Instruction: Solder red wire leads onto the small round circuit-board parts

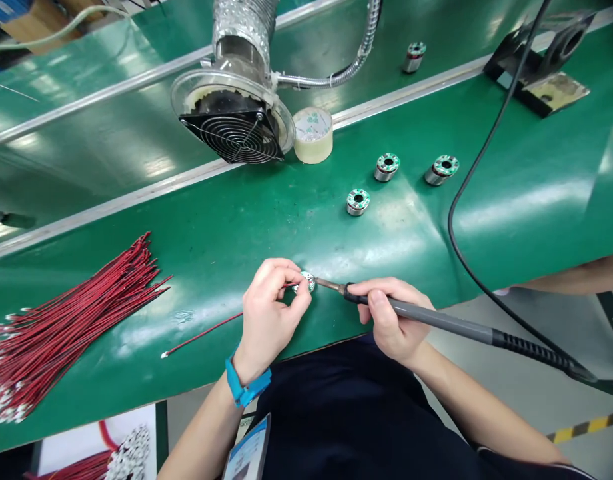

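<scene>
My left hand [271, 307], with a blue band at the wrist, pinches a red wire [204, 336]. The wire's near end meets a small round circuit board part [307, 282] at my fingertips, and its white-tipped end trails left over the green table. My fingers partly cover the round part. In my right hand [394, 317] is a grey soldering iron [436, 323], its tip touching or very close to the right side of the round part. Behind them stand similar round parts with green tops [358, 201] [387, 167] [442, 170].
A bundle of red wires [86, 313] lies left on the green table [211, 247]. A fume extractor fan [241, 137] and tape roll [313, 137] stand behind. The iron's black cable [454, 200] curves at right, near a black metal bracket [541, 67] and another person's arm [576, 277].
</scene>
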A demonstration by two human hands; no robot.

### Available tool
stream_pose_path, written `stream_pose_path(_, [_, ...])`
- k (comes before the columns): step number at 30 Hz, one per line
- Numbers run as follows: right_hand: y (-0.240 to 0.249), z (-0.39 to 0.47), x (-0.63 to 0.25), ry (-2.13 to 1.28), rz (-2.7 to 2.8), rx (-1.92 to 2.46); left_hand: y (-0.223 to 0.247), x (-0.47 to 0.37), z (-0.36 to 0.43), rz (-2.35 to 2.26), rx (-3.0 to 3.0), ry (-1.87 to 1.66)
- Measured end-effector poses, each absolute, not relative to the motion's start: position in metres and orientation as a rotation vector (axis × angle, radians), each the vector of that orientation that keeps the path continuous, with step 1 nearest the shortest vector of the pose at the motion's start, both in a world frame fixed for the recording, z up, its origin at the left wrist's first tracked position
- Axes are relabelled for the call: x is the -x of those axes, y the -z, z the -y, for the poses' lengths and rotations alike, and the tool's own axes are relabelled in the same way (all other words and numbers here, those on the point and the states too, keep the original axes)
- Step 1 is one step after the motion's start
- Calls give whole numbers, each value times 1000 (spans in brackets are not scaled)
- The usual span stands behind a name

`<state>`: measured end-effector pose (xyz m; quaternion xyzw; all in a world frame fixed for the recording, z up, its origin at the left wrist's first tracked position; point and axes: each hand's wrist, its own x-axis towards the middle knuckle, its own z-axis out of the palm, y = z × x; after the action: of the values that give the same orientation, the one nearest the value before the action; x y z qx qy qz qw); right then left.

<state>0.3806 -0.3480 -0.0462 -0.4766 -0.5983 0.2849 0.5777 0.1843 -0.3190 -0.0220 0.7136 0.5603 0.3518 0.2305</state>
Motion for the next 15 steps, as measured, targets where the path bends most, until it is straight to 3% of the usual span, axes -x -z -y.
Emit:
stream_pose_path(7, [40,346,-378,-603,1421,1119,21,-186,320,-1582,-2010,-961])
stream_pose_path(15, [49,345,-376,-771,1128,1119,23,-186,320,-1588,-2055,-980])
